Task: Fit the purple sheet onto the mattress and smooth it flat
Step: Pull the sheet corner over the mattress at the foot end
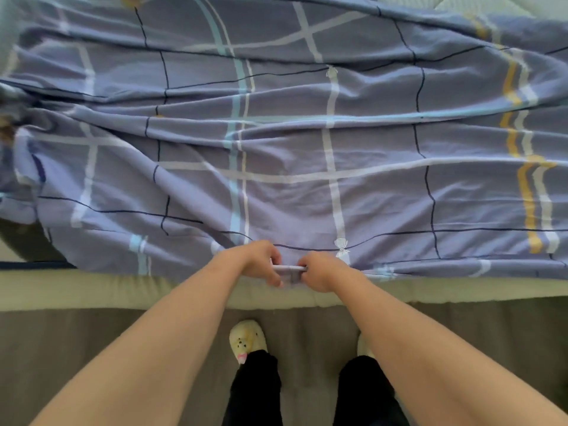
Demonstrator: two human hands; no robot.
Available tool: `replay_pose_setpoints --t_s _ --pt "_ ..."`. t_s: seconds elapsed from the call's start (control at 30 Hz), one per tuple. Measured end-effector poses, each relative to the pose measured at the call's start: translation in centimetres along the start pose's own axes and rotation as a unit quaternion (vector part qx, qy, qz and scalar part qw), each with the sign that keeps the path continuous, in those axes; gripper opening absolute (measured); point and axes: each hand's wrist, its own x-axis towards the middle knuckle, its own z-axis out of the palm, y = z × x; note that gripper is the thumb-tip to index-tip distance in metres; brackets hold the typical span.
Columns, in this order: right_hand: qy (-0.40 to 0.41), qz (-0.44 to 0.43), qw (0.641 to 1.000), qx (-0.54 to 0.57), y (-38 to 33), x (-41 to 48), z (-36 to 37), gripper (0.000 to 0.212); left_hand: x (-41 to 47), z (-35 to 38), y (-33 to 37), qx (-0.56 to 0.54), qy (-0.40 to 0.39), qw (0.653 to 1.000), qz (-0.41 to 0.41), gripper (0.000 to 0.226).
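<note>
The purple sheet (285, 142), checked with white, blue, dark and yellow lines, lies rumpled in long folds across the pale green mattress (92, 290). Its near hem stops short of the mattress's front edge. My left hand (255, 259) and my right hand (322, 272) are close together at the middle of that hem. Both pinch the sheet's edge, with a short taut strip of hem stretched between them. The sheet's left end is bunched and hangs off the mattress's left side.
A grey bed base (92, 348) runs below the mattress edge. My legs in dark trousers and two cream slippers (246, 336) stand against it. Bare mattress shows at the top right corner (479, 4) and along the front strip.
</note>
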Motion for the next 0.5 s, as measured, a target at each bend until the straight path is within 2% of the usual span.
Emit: replay_pose_setpoints --t_s 0.1,0.2,0.27,0.37,0.43,0.5 --pt "-0.023 0.058 0.996 -0.061 -0.9 -0.1 1.5 0.032 -1.6 -0.7 -4.3 0.110 -0.002 0.993 -0.033 0.027" --pt "-0.046 0.109 0.992 -0.050 -0.9 -0.2 2.9 0.036 -3.0 0.0 -8.8 0.176 0.080 0.976 -0.098 0.024" --pt "-0.064 0.133 0.988 -0.044 -0.8 -0.4 3.8 0.037 -3.3 0.8 -11.0 0.189 0.105 0.969 -0.123 0.026" --pt "-0.085 0.128 0.987 -0.049 -1.1 0.5 5.4 0.033 -3.2 2.0 -13.1 0.155 0.075 0.975 -0.141 0.016" --pt "-0.071 0.095 0.992 -0.040 -2.3 1.0 5.8 0.027 -3.1 2.7 -13.6 0.092 0.048 0.986 -0.130 0.024" --pt "-0.044 0.047 0.998 -0.008 -4.5 1.6 6.1 0.034 -3.1 3.3 -14.0 0.040 0.042 0.992 -0.109 0.024"
